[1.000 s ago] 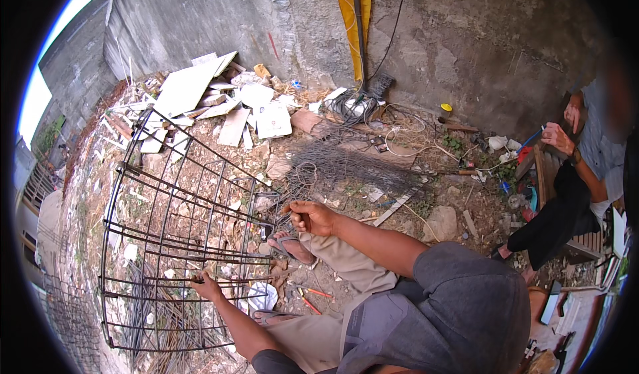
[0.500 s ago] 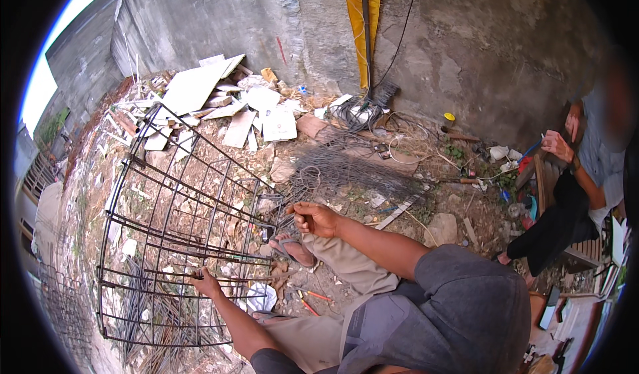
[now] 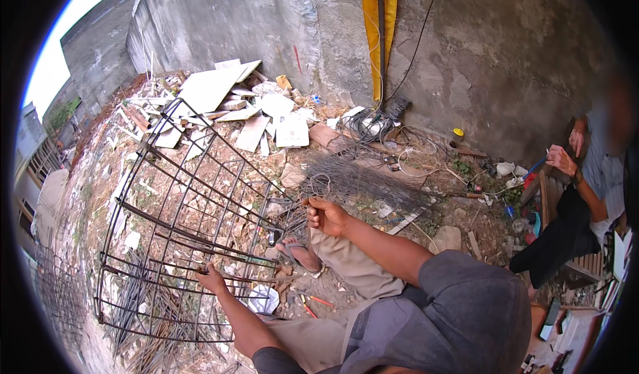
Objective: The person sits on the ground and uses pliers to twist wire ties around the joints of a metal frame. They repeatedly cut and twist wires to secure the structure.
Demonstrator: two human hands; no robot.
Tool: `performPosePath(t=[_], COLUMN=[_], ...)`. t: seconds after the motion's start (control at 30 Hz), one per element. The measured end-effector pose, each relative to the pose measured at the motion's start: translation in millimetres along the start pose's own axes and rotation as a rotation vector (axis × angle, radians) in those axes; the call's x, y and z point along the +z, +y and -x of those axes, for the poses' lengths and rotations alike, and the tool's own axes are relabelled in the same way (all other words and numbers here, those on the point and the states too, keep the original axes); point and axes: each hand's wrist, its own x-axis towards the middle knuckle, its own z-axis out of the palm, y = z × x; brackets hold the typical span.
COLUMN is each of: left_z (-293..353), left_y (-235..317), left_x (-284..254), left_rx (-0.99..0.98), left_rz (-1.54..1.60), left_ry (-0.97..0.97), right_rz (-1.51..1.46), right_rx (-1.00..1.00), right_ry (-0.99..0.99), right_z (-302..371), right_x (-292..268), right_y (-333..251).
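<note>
my left hand (image 3: 212, 281) is closing on a bar in the lower middle of the cage (image 3: 163, 224); the bar is hiding part of my fingertips. my right hand (image 3: 326, 216) is hanging just off the cage's right edge, fingers curling in narrow; they are covering whatever may be between them, so i cannot tell whether it is holding anything. the cage is leaning over the left part of the ground (image 3: 432, 281), and i cannot tell where its bottom is resting. its bars are crossing in front of the loose rods (image 3: 143, 327), and i am seeing those only in pieces. the bag (image 3: 263, 299) is lying near the cage's lower right corner. the red handles (image 3: 322, 301) beside it are showing too small to make out. my leg (image 3: 359, 267) is hiding the ground beneath it. a co-worker (image 3: 559, 241) is sitting at the ground's right side, cut off by the dark rim. between my right hand and the cage only a narrow gap is opening; past my hand the wire heap (image 3: 366, 181) is crowding. wider room is running from my knee toward the co-worker, over dirt and stones. the boards (image 3: 213, 91) are piling along the ground's far edge, against the wall (image 3: 213, 14).
</note>
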Motion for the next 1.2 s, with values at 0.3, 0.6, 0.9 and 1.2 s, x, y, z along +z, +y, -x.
performPosePath(t=[0.3, 0.6, 0.9, 1.2], left_z=[0.7, -5.6, -4.8, -16.4], left_y=[-5.4, -1.3, -1.0, -9.1], left_x=[1.1, -1.2, -2.6, -2.8], left_rx=[0.027, -0.011, 0.028, -0.019], left_rz=[-0.032, -0.103, -0.055, -0.15], left_ry=[0.038, 0.056, 0.032, 0.059], right_rz=[0.054, 0.677, 1.312, 1.365], right_rx=[-0.66, -1.108, -0.82, -0.634], right_ry=[-0.013, -0.237, -0.055, -0.055], right_z=[-52.3, -12.7, -44.9, -6.1], right_x=[115.7, 269.1, 197.3, 163.3], right_y=[-220.7, -304.1, -209.3, -136.3])
